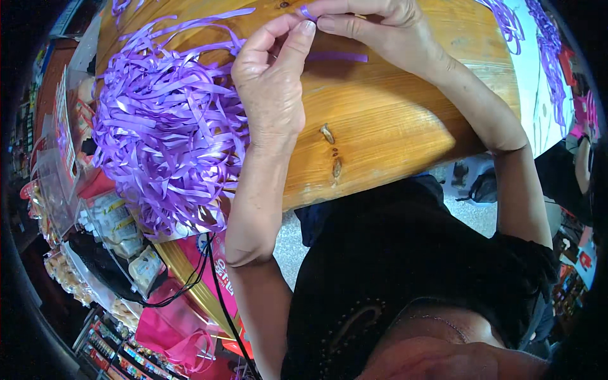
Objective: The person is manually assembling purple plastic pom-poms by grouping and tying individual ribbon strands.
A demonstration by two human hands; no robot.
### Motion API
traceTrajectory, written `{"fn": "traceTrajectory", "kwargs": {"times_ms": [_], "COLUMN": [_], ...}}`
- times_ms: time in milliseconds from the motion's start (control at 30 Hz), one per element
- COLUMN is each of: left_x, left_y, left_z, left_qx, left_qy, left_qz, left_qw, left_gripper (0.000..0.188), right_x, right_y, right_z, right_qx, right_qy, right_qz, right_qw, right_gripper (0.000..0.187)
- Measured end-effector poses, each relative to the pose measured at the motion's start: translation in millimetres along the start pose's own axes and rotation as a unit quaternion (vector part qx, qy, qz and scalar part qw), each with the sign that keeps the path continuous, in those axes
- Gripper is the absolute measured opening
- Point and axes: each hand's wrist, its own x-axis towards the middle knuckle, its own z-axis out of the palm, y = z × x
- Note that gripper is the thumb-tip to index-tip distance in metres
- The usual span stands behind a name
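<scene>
Both of your hands meet at the far edge of the wooden counter (380, 120) — two hands on one purple ribbon strip (342, 57). Your left hand (269, 82) has its thumb and forefinger raised and pinched together at the tip, right against the fingers of your right hand (373, 25), which curl over the same spot. Between them you grip a small loop of the strip (308, 11), and its loose tail lies flat on the wood just below your right hand.

To your left sits one big heap of purple ribbon strips (168, 126) — far too many and too tangled to count — piled on the counter's left end and spilling over its near edge. A second, thinner bunch of purple strips (551, 57) hangs at the far right, well apart from your hands, over a pale surface there.

The counter shows three dark knots (327, 134) in a loose line near its front edge. Below the heap one black cable (215, 278) runs down past a pink bag (183, 329), and clear plastic packs of goods (120, 221) stand at the left edge.
</scene>
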Motion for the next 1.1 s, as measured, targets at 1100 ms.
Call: {"fn": "traceTrajectory", "kwargs": {"times_ms": [1100], "left_x": [-7.6], "left_y": [11.4], "left_z": [3.0], "left_qx": [-0.027], "left_qy": [-0.035], "left_qz": [-0.081], "left_qw": [0.996], "left_gripper": [0.013], "right_x": [1.9], "right_y": [4.2], "right_z": [-10.2], "right_qx": [0.205], "right_qy": [-0.094], "right_qz": [0.137], "right_qw": [0.965], "right_gripper": [0.014]}}
